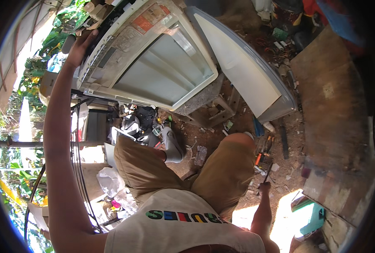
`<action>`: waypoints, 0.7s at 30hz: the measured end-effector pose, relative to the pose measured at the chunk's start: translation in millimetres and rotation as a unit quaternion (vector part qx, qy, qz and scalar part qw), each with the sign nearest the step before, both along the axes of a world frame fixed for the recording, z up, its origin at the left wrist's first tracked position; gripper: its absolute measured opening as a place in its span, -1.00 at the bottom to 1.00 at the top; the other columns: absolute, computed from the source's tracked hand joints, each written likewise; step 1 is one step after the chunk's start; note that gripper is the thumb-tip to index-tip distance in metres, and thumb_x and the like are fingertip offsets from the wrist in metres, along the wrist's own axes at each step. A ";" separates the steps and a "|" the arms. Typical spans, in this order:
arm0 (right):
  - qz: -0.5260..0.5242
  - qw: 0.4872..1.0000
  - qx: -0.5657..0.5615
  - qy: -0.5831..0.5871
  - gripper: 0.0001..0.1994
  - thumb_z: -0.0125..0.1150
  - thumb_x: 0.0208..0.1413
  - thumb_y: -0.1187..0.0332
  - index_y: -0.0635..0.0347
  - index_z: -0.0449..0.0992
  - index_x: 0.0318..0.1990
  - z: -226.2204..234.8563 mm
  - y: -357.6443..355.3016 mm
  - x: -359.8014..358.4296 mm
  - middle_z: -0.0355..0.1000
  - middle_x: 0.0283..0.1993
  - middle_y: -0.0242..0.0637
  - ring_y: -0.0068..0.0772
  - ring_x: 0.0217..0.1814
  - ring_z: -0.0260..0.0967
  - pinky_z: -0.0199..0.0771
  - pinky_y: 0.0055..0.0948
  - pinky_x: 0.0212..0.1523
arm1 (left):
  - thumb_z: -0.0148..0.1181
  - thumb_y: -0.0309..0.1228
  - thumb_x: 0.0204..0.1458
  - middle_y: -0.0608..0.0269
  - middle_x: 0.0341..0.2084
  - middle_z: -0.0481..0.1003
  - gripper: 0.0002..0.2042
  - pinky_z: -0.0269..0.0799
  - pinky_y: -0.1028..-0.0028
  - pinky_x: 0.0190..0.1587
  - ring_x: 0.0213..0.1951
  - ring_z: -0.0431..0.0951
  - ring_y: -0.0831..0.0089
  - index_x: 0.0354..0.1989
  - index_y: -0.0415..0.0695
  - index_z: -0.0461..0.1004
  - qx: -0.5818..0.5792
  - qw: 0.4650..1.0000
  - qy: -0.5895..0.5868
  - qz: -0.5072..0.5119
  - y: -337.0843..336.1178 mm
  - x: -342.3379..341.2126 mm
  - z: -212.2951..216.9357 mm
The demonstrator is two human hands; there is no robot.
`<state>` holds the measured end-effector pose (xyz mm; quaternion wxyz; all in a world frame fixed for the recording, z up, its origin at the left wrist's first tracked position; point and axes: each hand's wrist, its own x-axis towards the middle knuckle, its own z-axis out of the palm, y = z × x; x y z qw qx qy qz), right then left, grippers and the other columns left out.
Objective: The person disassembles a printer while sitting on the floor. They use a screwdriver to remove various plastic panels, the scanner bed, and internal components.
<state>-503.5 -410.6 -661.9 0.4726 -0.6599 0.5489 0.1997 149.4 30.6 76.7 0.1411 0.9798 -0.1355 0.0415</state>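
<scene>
Our left hand [80, 45] is stretched far up and out, its grip spread wide and laid flat against the top corner of a tipped-over fridge [151, 59]; it presses on the cabinet rather than closing around anything. Our right hand [264, 201] hangs low beside the right knee, and its grip is closed narrowly around a thin dark screwdriver [267, 172] whose shaft points up and away from us.

The fridge lies on its back at a slant, its pale empty inside facing us, raised off the ground on a grey block [204, 98]. Its door [242, 67] stands open to the right, with the far edge resting near the dirt floor [221, 139].

Between our knees we see a grey shoe [172, 145] on the ground, and just beyond it a cluster of dark parts and scraps. An orange-handled tool [259, 158] lies on the dirt near the screwdriver tip. To the right runs a broad brown board [334, 114].
</scene>
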 end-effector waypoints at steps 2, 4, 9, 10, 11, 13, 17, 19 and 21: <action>-0.180 0.974 0.083 -0.109 -0.64 0.19 0.10 0.41 0.24 0.32 0.05 -26.2 -9.4 -25.0 0.48 -0.39 -0.06 -0.18 -0.63 0.43 0.49 -0.23 -0.61 | -0.01 0.27 0.17 -0.01 -0.04 0.56 -0.26 0.31 0.39 0.15 -0.01 0.53 0.28 0.14 -0.23 0.51 -0.007 0.999 -0.001 -0.031 -9.5 24.1 -8.8; -0.234 0.952 0.121 -0.157 -0.67 0.12 0.13 0.44 0.21 0.28 0.05 60.3 -13.3 3.7 0.47 -0.43 -0.12 -0.27 -0.62 0.42 0.45 -0.34 -0.66 | -0.03 0.31 0.15 -0.05 -0.02 0.56 -0.23 0.30 0.36 0.17 0.02 0.54 0.23 0.15 -0.22 0.50 0.023 0.999 -0.007 -0.037 -1.0 15.8 -2.0; -0.153 0.919 -0.083 -0.355 -0.73 0.15 0.20 0.44 0.15 0.38 0.04 331.0 -88.7 78.9 0.42 -0.38 -0.39 -0.56 -0.51 0.38 0.36 -0.53 -0.56 | -0.04 0.37 0.09 -0.16 -0.16 0.60 -0.21 0.39 0.22 0.12 -0.02 0.60 0.02 0.04 -0.20 0.57 0.019 0.996 -0.068 -0.049 -25.3 -16.7 -11.6; -0.091 0.905 -0.170 -0.379 -0.78 0.19 0.21 0.39 0.12 0.40 -0.02 400.7 -95.6 94.9 0.39 -0.36 -0.46 -0.63 -0.41 0.36 0.33 -0.58 -0.47 | -0.05 0.38 0.08 -0.18 -0.19 0.61 -0.21 0.41 0.19 0.10 -0.04 0.60 -0.02 0.01 -0.20 0.58 0.018 0.996 -0.071 -0.045 -26.1 -19.9 -14.0; -0.054 0.851 -0.256 -0.455 -0.60 0.15 0.21 0.43 0.20 0.35 0.20 441.1 -111.6 104.7 0.41 -0.33 -0.42 -0.62 -0.43 0.31 0.33 -0.58 -0.44 | -0.01 0.36 0.07 -0.16 -0.16 0.60 -0.21 0.40 0.21 0.11 -0.01 0.59 -0.01 0.03 -0.21 0.58 0.018 0.997 -0.057 -0.056 -32.1 -24.8 -7.0; -0.059 0.782 -0.317 -0.534 -0.58 0.13 0.28 0.40 0.23 0.31 0.27 573.0 -83.0 150.5 0.45 -0.16 -0.38 -0.56 -0.23 0.37 0.38 -0.54 -0.25 | -0.01 0.38 0.07 -0.17 -0.20 0.61 -0.21 0.43 0.19 0.08 -0.05 0.61 -0.02 0.00 -0.20 0.59 0.031 0.996 -0.077 -0.044 -40.2 -22.0 -12.0; 0.160 0.709 -0.396 -0.561 -0.58 0.07 0.34 0.32 0.31 0.36 0.28 756.9 -12.0 238.4 0.44 -0.10 -0.39 -0.55 -0.12 0.35 0.37 -0.52 -0.09 | 0.17 0.22 0.01 -0.14 -0.16 0.61 -0.34 0.53 0.21 0.00 -0.07 0.64 0.08 -0.08 -0.22 0.61 0.032 0.998 -0.046 -0.019 -48.2 -36.4 0.3; 0.251 0.695 -0.435 -0.515 -0.60 0.11 0.33 0.32 0.32 0.42 0.24 808.2 47.0 289.3 0.45 -0.13 -0.40 -0.60 -0.12 0.33 0.32 -0.58 -0.03 | 0.04 0.28 0.07 -0.13 -0.13 0.61 -0.31 0.52 0.18 0.04 -0.04 0.62 0.04 -0.12 -0.21 0.63 0.033 0.997 -0.072 -0.024 -35.5 -37.8 1.1; 0.323 0.735 -0.348 -0.484 -0.61 0.17 0.29 0.35 0.34 0.44 0.20 829.5 99.5 333.0 0.45 -0.17 -0.43 -0.62 -0.15 0.33 0.32 -0.59 -0.06 | 0.03 0.24 0.09 -0.08 -0.11 0.61 -0.34 0.51 0.17 0.07 -0.01 0.62 0.05 -0.15 -0.21 0.65 0.017 0.998 -0.055 -0.037 -27.6 -42.1 3.7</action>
